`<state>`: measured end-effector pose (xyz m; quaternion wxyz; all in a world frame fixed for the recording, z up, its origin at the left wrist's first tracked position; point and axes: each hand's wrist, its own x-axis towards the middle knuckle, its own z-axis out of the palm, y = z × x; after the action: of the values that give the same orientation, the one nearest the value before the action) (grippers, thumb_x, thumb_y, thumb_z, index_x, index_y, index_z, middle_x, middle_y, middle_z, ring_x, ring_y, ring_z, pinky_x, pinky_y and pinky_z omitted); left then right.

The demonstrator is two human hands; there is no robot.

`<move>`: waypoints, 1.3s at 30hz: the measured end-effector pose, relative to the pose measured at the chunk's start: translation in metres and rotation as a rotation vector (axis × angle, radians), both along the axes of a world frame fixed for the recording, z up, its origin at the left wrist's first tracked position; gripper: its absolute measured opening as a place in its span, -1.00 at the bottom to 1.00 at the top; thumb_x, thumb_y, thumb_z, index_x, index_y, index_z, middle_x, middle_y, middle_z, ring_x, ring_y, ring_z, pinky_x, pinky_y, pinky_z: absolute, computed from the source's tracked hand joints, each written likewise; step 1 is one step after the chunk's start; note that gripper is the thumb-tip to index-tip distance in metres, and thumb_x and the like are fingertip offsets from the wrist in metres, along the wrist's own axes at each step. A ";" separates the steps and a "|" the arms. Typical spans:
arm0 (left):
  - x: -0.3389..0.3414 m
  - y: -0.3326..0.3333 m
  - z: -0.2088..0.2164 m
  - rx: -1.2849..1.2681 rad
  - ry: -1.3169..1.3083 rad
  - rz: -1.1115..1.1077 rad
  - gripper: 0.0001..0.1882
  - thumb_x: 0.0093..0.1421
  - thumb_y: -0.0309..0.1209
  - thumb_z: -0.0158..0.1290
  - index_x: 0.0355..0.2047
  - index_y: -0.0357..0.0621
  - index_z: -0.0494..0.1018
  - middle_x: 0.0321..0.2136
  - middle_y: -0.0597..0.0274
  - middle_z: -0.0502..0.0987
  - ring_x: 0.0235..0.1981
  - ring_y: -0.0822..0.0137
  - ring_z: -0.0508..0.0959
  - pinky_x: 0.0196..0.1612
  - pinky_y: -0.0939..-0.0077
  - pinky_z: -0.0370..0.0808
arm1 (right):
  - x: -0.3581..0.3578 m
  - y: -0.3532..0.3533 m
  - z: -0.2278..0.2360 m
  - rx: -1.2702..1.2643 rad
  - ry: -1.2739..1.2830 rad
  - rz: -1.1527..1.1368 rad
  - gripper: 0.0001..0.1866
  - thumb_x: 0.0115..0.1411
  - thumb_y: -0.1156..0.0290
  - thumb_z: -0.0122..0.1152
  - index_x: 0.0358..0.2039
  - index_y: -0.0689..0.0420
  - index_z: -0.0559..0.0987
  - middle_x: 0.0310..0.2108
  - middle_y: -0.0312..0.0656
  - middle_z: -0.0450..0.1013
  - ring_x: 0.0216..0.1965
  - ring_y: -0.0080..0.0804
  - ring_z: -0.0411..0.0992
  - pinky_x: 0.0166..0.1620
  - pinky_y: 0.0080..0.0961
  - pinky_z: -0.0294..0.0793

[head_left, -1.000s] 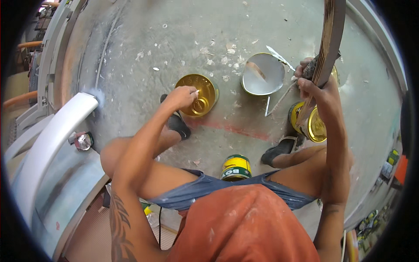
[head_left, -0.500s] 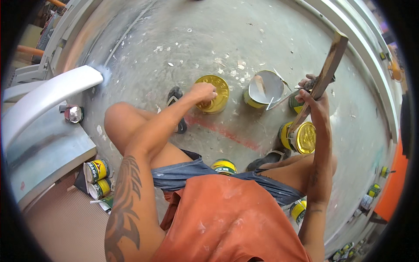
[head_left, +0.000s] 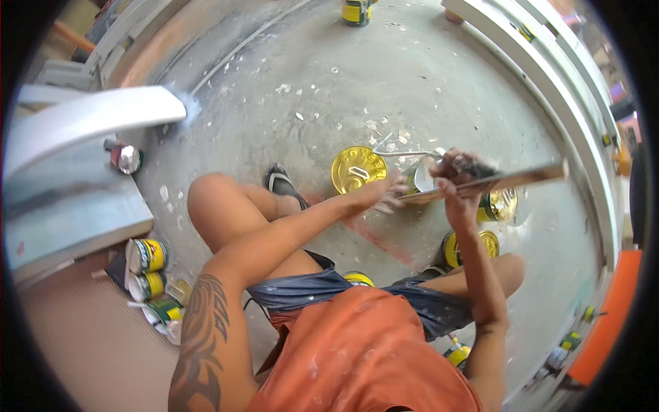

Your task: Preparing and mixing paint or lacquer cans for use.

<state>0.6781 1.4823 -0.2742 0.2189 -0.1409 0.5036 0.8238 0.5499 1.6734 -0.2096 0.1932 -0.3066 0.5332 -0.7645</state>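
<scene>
My right hand (head_left: 458, 187) is closed round a long wooden stick (head_left: 511, 180) and the dark handle of a tool with a bent metal wire (head_left: 409, 152), which looks like a paint roller frame. The stick lies almost level, pointing right. Close to its left end is my left hand (head_left: 386, 195), blurred, its fingers apart; whether they touch the wood I cannot tell. An open paint can (head_left: 423, 177) with a pale inside is partly hidden below the tool and stick. Left of it stands a can with a gold lid (head_left: 358, 169).
Two more gold-lidded cans (head_left: 503, 204) (head_left: 489, 243) stand by my right knee. Several paint cans (head_left: 150, 255) cluster at the left, below a blue-grey panel (head_left: 75, 213). A white curved piece (head_left: 103, 117) juts in there. Another can (head_left: 356, 12) stands far ahead.
My left hand has left the gold lid and moved right, toward the stick. My right hand has swung the stick from steep to nearly level, bringing the wire tool over the open can.
</scene>
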 end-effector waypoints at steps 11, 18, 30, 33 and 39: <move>0.004 0.002 0.029 0.476 0.042 0.827 -0.80 0.47 -0.35 -0.14 -0.03 -0.17 0.36 -0.02 0.11 0.52 -0.17 0.25 0.62 -0.13 0.25 0.59 | 0.071 -0.007 0.007 0.657 0.178 0.291 -0.54 0.24 0.53 0.28 0.15 0.23 0.43 0.06 -0.04 0.55 0.05 -0.41 0.52 0.13 -0.41 0.48; -0.008 -0.068 -0.007 -0.260 0.099 0.842 -0.75 0.52 -0.20 -0.21 0.02 0.00 0.37 -0.35 0.27 0.44 -0.34 0.33 0.60 -0.37 0.36 0.61 | 0.080 0.005 0.009 0.711 -0.118 0.272 -0.68 0.21 0.48 0.39 -0.08 0.27 0.51 -0.37 -0.26 0.57 -0.42 -0.55 0.53 -0.30 -0.52 0.56; 0.049 -0.038 -0.050 0.138 -0.334 0.407 -0.74 0.46 -0.11 -0.13 -0.14 0.04 0.43 -0.55 0.50 0.28 -0.66 0.61 0.22 -0.62 0.67 0.22 | 0.088 0.016 -0.043 0.811 -0.546 0.247 -0.66 0.28 0.31 0.33 -0.06 0.22 0.48 -0.44 -0.23 0.53 -0.51 -0.52 0.47 -0.59 -0.51 0.45; 0.050 -0.035 -0.052 -0.008 -0.297 0.311 -0.71 0.47 -0.04 -0.11 -0.13 0.06 0.42 -0.55 0.49 0.33 -0.66 0.62 0.22 -0.61 0.67 0.22 | 0.099 0.017 -0.058 0.798 -0.480 0.287 -0.74 0.34 0.27 0.25 -0.16 0.21 0.50 -0.44 -0.23 0.55 -0.50 -0.53 0.49 -0.55 -0.52 0.47; 0.051 -0.043 -0.064 -0.067 -0.360 0.285 -0.56 0.47 0.11 -0.17 -0.02 0.05 0.42 -0.56 0.47 0.36 -0.69 0.64 0.22 -0.60 0.68 0.29 | 0.110 0.019 -0.111 0.994 0.158 0.197 -0.74 0.36 0.34 0.16 -0.06 0.25 0.47 -0.42 0.07 0.54 -0.37 -0.08 0.57 -0.22 -0.29 0.52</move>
<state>0.7293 1.4389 -0.3383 0.1819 -0.3623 0.4586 0.7908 0.6595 1.6928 -0.3209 0.3457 -0.2832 0.8140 -0.3711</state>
